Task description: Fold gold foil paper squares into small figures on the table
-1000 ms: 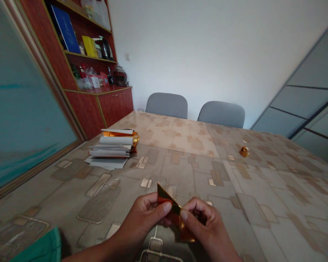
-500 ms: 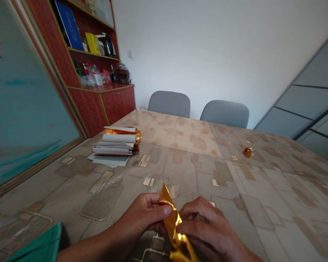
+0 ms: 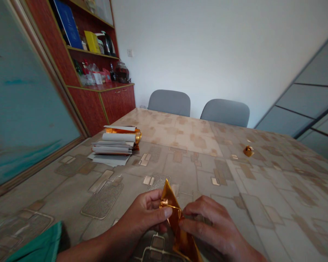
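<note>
Folding of the gold foil sheet: its peak stands steeper than one second earlier, and the bright crumples of its lower part have smoothed. The right hand, formerly curled, now extends its fingers farther.

passable: tabletop centre | left: paper stack | right: small gold object | near: held gold foil | far: chairs

Patterned table: paper stack, small gold piece.
</note>
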Available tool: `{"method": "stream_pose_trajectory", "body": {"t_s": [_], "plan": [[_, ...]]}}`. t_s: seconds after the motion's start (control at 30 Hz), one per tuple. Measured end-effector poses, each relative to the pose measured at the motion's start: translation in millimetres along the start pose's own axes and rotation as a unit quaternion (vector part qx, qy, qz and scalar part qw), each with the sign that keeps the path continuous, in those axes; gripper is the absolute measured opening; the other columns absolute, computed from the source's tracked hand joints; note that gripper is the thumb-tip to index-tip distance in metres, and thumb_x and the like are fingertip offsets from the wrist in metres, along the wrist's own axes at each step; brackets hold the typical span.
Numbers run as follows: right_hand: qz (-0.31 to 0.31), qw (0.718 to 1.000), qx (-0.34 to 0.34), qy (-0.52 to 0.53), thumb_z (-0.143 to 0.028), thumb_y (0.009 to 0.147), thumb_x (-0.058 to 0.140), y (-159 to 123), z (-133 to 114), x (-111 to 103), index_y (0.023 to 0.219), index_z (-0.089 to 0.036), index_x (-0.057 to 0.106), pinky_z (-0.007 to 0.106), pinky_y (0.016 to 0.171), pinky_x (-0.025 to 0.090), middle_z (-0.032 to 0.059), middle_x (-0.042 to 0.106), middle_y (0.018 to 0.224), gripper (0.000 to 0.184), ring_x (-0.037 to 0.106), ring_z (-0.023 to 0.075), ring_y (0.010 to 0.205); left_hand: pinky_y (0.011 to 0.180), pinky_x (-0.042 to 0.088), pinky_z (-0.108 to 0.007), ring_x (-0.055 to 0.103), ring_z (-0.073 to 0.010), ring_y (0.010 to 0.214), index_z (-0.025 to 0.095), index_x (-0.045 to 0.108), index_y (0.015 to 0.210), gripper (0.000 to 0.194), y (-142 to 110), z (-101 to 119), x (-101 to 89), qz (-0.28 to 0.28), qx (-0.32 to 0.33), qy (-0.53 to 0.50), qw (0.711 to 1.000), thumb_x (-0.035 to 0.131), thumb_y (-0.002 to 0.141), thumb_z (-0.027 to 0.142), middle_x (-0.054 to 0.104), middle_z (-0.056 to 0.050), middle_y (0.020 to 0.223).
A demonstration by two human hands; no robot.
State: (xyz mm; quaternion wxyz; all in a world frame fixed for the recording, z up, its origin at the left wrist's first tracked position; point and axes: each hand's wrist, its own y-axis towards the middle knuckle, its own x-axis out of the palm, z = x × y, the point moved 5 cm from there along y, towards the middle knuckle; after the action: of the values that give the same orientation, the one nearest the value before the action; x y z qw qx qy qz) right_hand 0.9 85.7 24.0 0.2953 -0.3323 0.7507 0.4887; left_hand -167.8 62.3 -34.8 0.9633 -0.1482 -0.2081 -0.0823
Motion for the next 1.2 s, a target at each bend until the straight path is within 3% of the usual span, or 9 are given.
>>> {"method": "stream_pose_trajectory", "body": {"t_s": [0.23, 0.43, 0.67, 0.97, 1.2], "plan": [[-0.01, 1.0, 0.004, -0.011, -0.026, 0.106, 0.049, 2.3, -1.3, -0.8, 0.112, -0.021, 0.066, 0.029, 0.067, 0.048, 0.0045, 0.071, 0.099, 0.018, 0.06, 0.018, 0.083, 0.059, 0.049, -0.018, 0.063, -0.0124, 0.069, 0.016, 0.075, 0.094, 0.032, -2.4, 2.9, 1.2, -0.02, 0.024, 0.023, 0.999, 0.082, 0.08, 0.044, 0.07, -0.002, 0.079], [-0.003, 1.0, -0.007, -0.017, -0.021, 0.103, 0.054, 0.6, 1.5, -2.4, 0.119, -0.02, 0.065, 0.029, 0.068, 0.046, 0.0052, 0.069, 0.1, 0.019, 0.059, 0.0176, 0.082, 0.063, 0.051, -0.02, 0.064, -0.0132, 0.068, 0.013, 0.077, 0.085, 0.039, -3.1, 3.9, 0.1, 0.018, 0.004, 0.049, 0.999, 0.075, 0.084, 0.051, 0.073, -0.007, 0.078], [0.003, 0.998, -0.001, -0.069, -0.022, 0.105, 0.05, 0.1, 0.2, -3.9, 0.108, -0.022, 0.067, 0.027, 0.064, 0.043, 0.0028, 0.068, 0.09, 0.018, 0.058, 0.0155, 0.077, 0.064, 0.05, -0.021, 0.065, -0.0143, 0.07, 0.013, 0.078, 0.087, 0.038, -3.2, 4.6, -2.6, 0.035, 0.005, 0.062, 0.997, 0.074, 0.085, 0.051, 0.075, -0.007, 0.079], [0.024, 0.997, -0.034, -0.066, -0.017, 0.103, 0.054, 2.3, 0.1, -7.1, 0.118, -0.02, 0.067, 0.028, 0.062, 0.046, 0.0044, 0.068, 0.093, 0.02, 0.059, 0.0155, 0.075, 0.066, 0.05, -0.02, 0.067, -0.0148, 0.074, 0.014, 0.078, 0.088, 0.036, -6.2, 5.3, 0.1, 0.022, 0.006, 0.057, 0.998, 0.073, 0.087, 0.05, 0.076, -0.007, 0.083], [0.023, 0.997, -0.028, -0.061, -0.017, 0.101, 0.056, 1.9, 2.6, -4.1, 0.114, -0.021, 0.066, 0.027, 0.062, 0.046, 0.0028, 0.068, 0.092, 0.017, 0.058, 0.015, 0.074, 0.067, 0.05, -0.02, 0.065, -0.0135, 0.073, 0.015, 0.078, 0.087, 0.037, -4.8, 8.0, -0.6, 0.031, 0.004, 0.066, 0.997, 0.074, 0.086, 0.052, 0.074, -0.005, 0.079]]}}
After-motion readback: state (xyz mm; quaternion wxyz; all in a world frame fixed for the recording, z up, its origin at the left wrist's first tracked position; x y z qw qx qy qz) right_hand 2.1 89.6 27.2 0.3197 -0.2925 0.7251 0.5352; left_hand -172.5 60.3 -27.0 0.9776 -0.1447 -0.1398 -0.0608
